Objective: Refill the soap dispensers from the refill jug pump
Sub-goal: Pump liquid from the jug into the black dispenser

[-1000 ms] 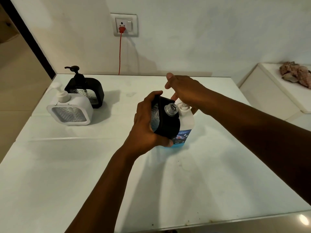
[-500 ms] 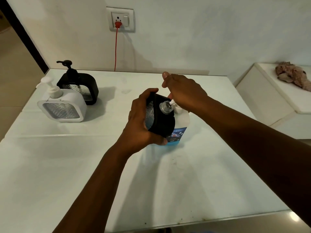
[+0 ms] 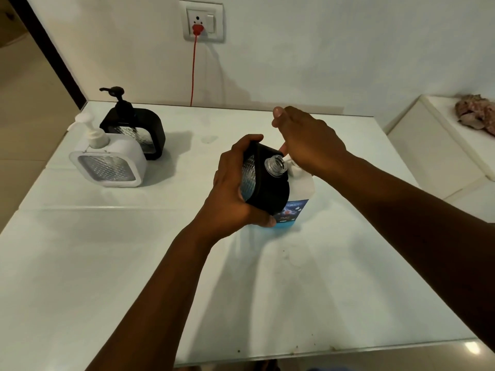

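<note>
- At mid-table, your left hand point(image 3: 235, 188) grips a black dispenser point(image 3: 267, 188), fingers curled round its body, tilted so its uncapped clear neck point(image 3: 276, 164) leans toward the jug.
- Just beyond, touching it, the refill jug point(image 3: 301, 194) stands on the white table point(image 3: 107, 263).
- Your right hand point(image 3: 308, 143) rests over the jug's pump, fingers bent downward; grip underneath cannot be confirmed.
- Far left, a white dispenser point(image 3: 107, 162) and a second black dispenser point(image 3: 139, 129) stand together.
</note>
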### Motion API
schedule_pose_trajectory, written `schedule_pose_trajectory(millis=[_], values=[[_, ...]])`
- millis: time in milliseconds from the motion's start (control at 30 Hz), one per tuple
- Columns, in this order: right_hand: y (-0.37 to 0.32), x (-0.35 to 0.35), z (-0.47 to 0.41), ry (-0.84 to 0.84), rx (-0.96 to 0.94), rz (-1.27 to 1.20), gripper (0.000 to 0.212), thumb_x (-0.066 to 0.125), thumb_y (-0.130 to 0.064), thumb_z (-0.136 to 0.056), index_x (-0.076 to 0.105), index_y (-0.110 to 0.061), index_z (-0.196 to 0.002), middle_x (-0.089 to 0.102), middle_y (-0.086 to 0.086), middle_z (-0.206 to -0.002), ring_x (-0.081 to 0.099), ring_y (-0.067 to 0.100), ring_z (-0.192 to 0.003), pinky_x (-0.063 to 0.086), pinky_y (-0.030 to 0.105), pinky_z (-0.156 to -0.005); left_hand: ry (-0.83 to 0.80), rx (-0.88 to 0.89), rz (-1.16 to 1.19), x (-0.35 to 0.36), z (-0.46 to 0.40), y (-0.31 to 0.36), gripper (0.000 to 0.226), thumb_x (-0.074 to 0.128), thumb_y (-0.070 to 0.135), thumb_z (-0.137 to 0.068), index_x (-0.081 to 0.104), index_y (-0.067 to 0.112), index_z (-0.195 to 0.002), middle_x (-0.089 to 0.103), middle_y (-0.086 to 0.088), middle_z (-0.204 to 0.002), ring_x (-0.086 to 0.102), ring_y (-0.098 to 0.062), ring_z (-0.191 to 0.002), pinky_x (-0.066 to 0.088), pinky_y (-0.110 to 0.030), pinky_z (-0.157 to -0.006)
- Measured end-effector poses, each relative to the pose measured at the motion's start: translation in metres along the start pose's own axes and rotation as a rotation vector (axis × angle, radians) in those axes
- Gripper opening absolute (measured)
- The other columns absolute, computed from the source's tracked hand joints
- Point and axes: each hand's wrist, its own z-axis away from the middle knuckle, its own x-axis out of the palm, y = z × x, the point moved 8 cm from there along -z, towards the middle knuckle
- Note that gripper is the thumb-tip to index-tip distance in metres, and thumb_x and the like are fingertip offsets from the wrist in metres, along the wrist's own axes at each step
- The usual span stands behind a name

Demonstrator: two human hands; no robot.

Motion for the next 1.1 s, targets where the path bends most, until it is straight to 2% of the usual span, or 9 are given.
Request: schedule_pose_trajectory(millis=[133,200,367,500,633,767,900,1000,1100], values=[[-0.004,0.0,0.002,-0.074,0.012,-0.006,0.055,0.016,-0.061,-0.1,0.057,-0.028,-0.116,0.066,0.003,-0.113,0.058,0.03,-0.109,0.048,0.05,-0.097,0.012,0.011,0.006,0.0,0.0,0.002,0.133,0.094,0.021,-0.039,0.034,0.048,-0.155,0.044,0.017,-0.15,0.045,-0.017,-0.146,0.053,-0.057,-0.112],[-0.005,0.001,0.001,-0.14,0.042,-0.053,0.057,0.015,-0.061,-0.101,0.057,-0.027,-0.12,0.063,0.002,-0.122,0.057,0.03,-0.115,0.045,0.05,-0.103,0.008,0.009,0.015,0.0,-0.001,0.001,0.133,0.093,0.021,-0.04,0.034,0.046,-0.156,0.045,0.015,-0.151,0.045,-0.018,-0.146,0.055,-0.062,-0.108],[0.0,0.0,-0.004,-0.156,0.068,-0.124,0.051,0.02,-0.056,-0.102,0.06,-0.027,-0.114,0.065,-0.009,-0.1,0.059,0.024,-0.102,0.045,0.044,-0.102,0.017,0.016,0.022,0.0,-0.002,-0.001,0.132,0.092,0.022,-0.039,0.035,0.047,-0.155,0.046,0.02,-0.147,0.045,-0.019,-0.145,0.052,-0.057,-0.113],[0.002,0.0,-0.003,-0.059,0.042,-0.075,0.05,0.02,-0.059,-0.1,0.058,-0.028,-0.111,0.067,0.0,-0.106,0.061,0.028,-0.101,0.051,0.05,-0.094,0.015,-0.01,0.03,0.001,0.0,-0.002,0.131,0.092,0.026,-0.038,0.035,0.055,-0.153,0.043,0.02,-0.147,0.044,-0.019,-0.145,0.055,-0.062,-0.107],[0.0,0.0,0.001,-0.035,0.031,-0.046,0.053,0.018,-0.064,-0.097,0.056,-0.031,-0.11,0.067,0.0,-0.102,0.061,0.03,-0.098,0.052,0.051,-0.09,0.017,0.005,0.005,0.0,-0.002,0.001,0.13,0.093,0.022,-0.04,0.034,0.054,-0.152,0.043,0.023,-0.146,0.043,-0.016,-0.145,0.051,-0.056,-0.115],[-0.006,0.0,0.002,-0.133,0.046,-0.059,0.055,0.017,-0.06,-0.101,0.059,-0.027,-0.115,0.063,-0.003,-0.112,0.058,0.028,-0.11,0.047,0.05,-0.1,0.024,0.014,-0.008,0.0,-0.002,0.0,0.13,0.093,0.02,-0.042,0.032,0.052,-0.152,0.043,0.023,-0.147,0.042,-0.015,-0.146,0.049,-0.055,-0.118],[-0.008,0.0,0.002,-0.219,0.106,-0.115,0.053,0.02,-0.061,-0.1,0.061,-0.03,-0.113,0.063,-0.005,-0.11,0.059,0.026,-0.109,0.053,0.05,-0.094,0.022,0.018,0.003,-0.001,-0.002,-0.003,0.132,0.093,0.021,-0.041,0.034,0.047,-0.155,0.044,0.013,-0.149,0.043,-0.018,-0.146,0.049,-0.054,-0.118],[-0.008,-0.001,-0.001,-0.171,0.051,-0.099,0.051,0.02,-0.057,-0.102,0.061,-0.029,-0.114,0.063,-0.007,-0.112,0.059,0.025,-0.108,0.047,0.044,-0.1,0.016,0.018,0.002,0.0,-0.002,-0.003,0.131,0.094,0.02,-0.042,0.033,0.049,-0.154,0.044,0.021,-0.147,0.043,-0.016,-0.146,0.05,-0.055,-0.117],[-0.001,-0.001,0.001,-0.062,0.019,-0.083,0.052,0.019,-0.061,-0.1,0.061,-0.031,-0.11,0.067,-0.005,-0.104,0.061,0.025,-0.101,0.05,0.048,-0.095,0.014,0.008,0.001,0.001,-0.002,-0.005,0.13,0.094,0.02,-0.042,0.032,0.052,-0.152,0.042,0.026,-0.145,0.042,-0.015,-0.146,0.051,-0.054,-0.116]])
